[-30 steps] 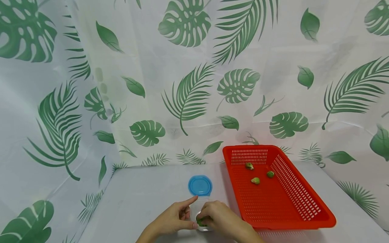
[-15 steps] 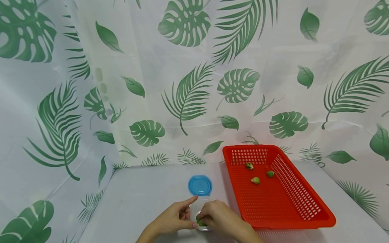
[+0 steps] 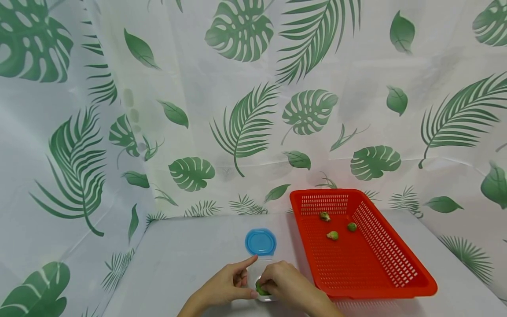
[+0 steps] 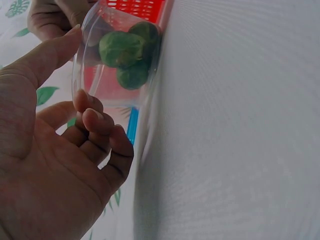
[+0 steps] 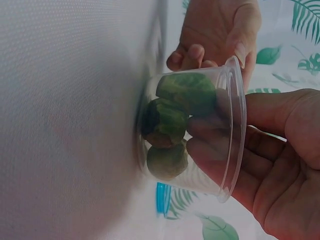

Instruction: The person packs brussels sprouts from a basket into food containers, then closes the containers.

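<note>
A clear plastic cup [image 5: 234, 170] stands on the table near the front, with several Brussels sprouts [image 5: 167, 162] inside it. My left hand [image 3: 223, 284] holds the cup from its left side; in the left wrist view the thumb and bent fingers [image 4: 92, 120] meet its rim. From the right, my right hand [image 3: 287, 281] reaches down through the opening. Its fingertips [image 5: 202, 145] are deep in the cup, with the thumb beside the upper sprout [image 5: 187, 92], which they pinch. Behind the cup lies a blue lid [image 3: 260, 242].
To the right sits a large red plastic basket [image 3: 382, 293] with three sprouts in it, one of them the sprout [image 3: 332, 235] nearest me. Its left edge runs close to my right forearm. A white leaf-patterned sheet [image 3: 245, 185] hangs behind the table and on its left.
Hands, cup and basket stay in place. The right fingers shift very slightly inside the cup, and a little more of the green sprout shows.
</note>
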A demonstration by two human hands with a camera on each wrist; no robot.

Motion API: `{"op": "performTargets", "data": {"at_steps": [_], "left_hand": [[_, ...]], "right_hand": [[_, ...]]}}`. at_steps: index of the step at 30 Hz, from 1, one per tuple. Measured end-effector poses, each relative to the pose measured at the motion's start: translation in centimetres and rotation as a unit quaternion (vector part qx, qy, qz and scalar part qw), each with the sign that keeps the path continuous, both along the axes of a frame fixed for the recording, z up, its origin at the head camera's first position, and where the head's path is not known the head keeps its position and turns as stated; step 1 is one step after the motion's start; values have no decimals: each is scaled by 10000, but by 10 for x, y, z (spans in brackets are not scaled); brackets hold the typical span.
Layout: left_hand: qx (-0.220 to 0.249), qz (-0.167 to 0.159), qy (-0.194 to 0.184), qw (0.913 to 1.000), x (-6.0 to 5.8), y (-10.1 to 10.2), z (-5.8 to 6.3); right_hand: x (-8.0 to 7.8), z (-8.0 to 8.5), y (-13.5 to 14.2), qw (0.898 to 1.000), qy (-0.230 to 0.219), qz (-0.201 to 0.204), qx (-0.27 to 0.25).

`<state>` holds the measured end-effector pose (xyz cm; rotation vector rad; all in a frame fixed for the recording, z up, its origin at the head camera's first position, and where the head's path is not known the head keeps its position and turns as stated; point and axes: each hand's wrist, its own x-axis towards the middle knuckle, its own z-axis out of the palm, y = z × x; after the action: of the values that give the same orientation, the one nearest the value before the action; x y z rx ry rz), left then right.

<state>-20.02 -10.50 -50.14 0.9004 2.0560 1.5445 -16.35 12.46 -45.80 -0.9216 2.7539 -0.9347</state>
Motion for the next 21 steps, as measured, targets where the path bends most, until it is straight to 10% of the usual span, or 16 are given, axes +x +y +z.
{"op": "performTargets", "data": {"at_steps": [21], "left_hand": [[32, -51, -17, 10000, -1, -1, -3]], "right_hand": [[-2, -2, -3, 9999, 93, 9, -143]]}}
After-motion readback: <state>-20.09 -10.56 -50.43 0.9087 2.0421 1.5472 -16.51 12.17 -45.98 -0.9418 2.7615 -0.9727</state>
